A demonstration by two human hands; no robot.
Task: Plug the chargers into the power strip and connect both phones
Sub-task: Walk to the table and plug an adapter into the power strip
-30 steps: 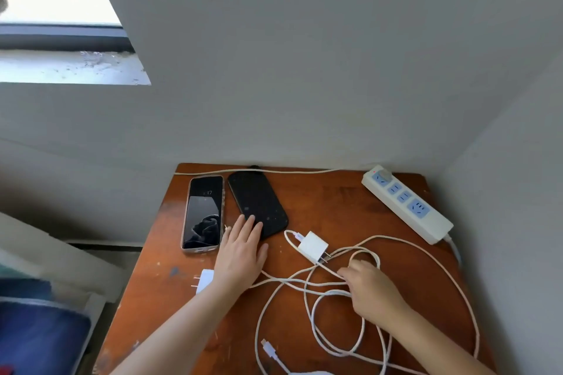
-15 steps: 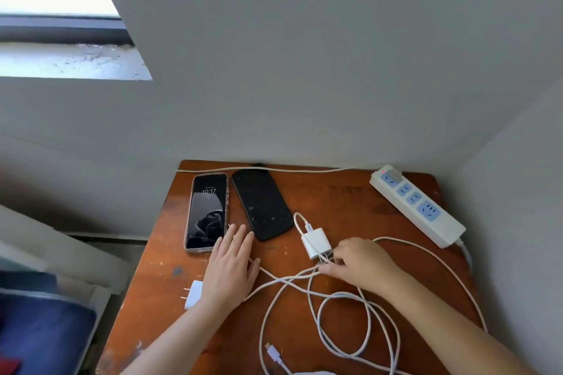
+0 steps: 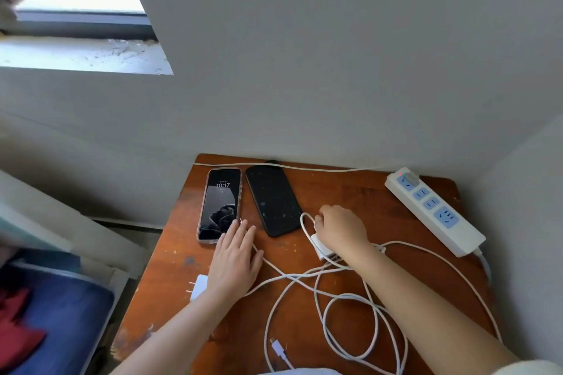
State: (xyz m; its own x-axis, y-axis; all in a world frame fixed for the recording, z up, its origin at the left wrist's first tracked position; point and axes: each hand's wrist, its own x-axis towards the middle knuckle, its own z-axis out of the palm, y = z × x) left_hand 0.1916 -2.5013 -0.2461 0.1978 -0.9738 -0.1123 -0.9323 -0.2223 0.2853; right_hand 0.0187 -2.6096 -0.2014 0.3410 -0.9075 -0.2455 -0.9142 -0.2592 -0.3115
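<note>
Two phones lie side by side at the back left of the brown wooden table (image 3: 350, 192): a lit phone (image 3: 220, 204) showing 10:17 and a dark phone (image 3: 273, 200) to its right. My left hand (image 3: 236, 259) rests flat, fingers apart, below the lit phone, its fingertips at the phone's lower edge. A white charger (image 3: 198, 286) with bare prongs lies beside my left wrist. My right hand (image 3: 341, 228) is closed over a second white charger (image 3: 321, 248) and its cable. The white power strip (image 3: 434, 210) with blue sockets lies at the back right.
Tangled white cables (image 3: 350, 313) loop across the front of the table, with a loose connector end (image 3: 278, 352) near the front edge. Walls close in behind and to the right. A thin white cord (image 3: 304, 168) runs along the back edge. Bedding lies lower left.
My right hand has moved up and left from the cable tangle to the second charger and closed on it. My left hand slid slightly toward the lit phone.
</note>
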